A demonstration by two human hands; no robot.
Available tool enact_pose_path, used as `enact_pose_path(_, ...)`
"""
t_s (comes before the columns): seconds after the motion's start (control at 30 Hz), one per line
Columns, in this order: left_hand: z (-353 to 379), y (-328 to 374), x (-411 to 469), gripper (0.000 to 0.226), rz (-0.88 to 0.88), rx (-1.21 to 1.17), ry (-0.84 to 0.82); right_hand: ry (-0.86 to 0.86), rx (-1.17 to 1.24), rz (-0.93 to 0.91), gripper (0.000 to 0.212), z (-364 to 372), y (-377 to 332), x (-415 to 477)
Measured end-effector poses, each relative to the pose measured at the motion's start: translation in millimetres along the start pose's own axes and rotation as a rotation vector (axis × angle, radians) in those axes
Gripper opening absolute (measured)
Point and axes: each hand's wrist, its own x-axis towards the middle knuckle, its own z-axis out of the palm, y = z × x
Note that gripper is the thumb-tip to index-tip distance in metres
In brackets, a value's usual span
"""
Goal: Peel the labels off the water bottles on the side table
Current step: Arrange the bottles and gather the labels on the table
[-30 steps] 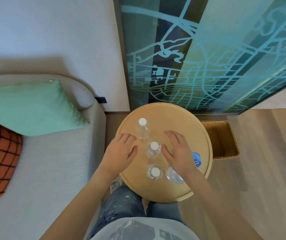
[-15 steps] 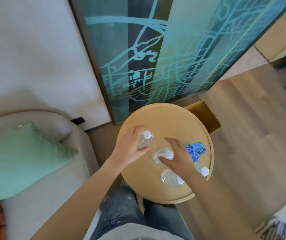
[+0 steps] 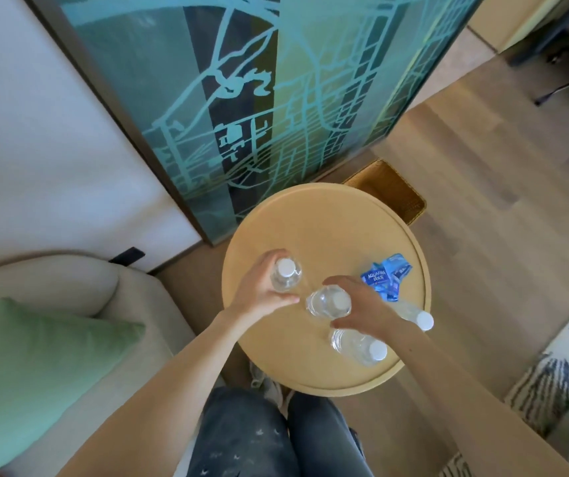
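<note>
Pale wood: round side table (image 3: 327, 232), raised rim, lower centre of the frame.

Clear plastic, white caps: four water bottles on the tabletop.
- Left bottle (image 3: 285, 276), left part of the tabletop. The left hand (image 3: 259, 294) grips it, fingers wrapped round the far side of the body and thumb along the near side.
- Middle bottle (image 3: 327, 301), centre of the tabletop, just beside the left bottle. The right hand (image 3: 365, 304) holds it, fingers curled over the upper side and thumb curled under the lower side.
- Lower bottle (image 3: 358, 347), near the table's bottom edge, just below the right hand and not held.
- Right bottle (image 3: 422, 319), at the table's right rim; its base is hidden behind the right hand.

Blue printed film: peeled labels (image 3: 384, 277), crumpled in a loose pile on the right part of the tabletop, just above the right hand.

Woven wicker: basket (image 3: 389, 191) on the floor, above the table's upper right rim.

Teal and dark: framed map artwork (image 3: 259, 98), leaning across the top of the frame.

Beige fabric: sofa (image 3: 69, 284), left of the frame, with a green cushion (image 3: 35, 356) on it.

Blue denim: jeans (image 3: 241, 435), bottom centre.
</note>
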Motion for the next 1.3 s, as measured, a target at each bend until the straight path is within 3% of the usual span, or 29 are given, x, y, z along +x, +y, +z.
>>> enact_pose_path(0.5, -9.3, 15.0, -10.5, 0.067, -0.056, 0.038, 0.178, 0.149, 0.088, 0.068, 0.077, -11.4, 0.1, -8.9)
enact_pose_path(0.67, -32.6, 48.1, -18.7, 0.051, -0.11, 0.033, 0.235, 0.286, 0.173, 0.056, 0.08, -36.0, -20.1, -17.5)
enact_pose_path(0.8, -50.5, 68.6, -3.5, 0.053, -0.066, 0.028, 0.246, 0.408, 0.24, 0.073, 0.082, -50.1, -36.3, -12.0)
enact_pose_path(1.0, -75.2, 74.3, 67.0, 0.06, 0.043, 0.02, 0.156, 0.556, 0.283, 0.115, 0.079, -61.8, -57.1, 32.4)
enact_pose_path(1.3, -80.7, 56.4, 199.3, 0.067, 0.241, 0.084, -0.113, 0.796, 0.417, 0.377, 0.075, -64.0, -77.7, 121.2)
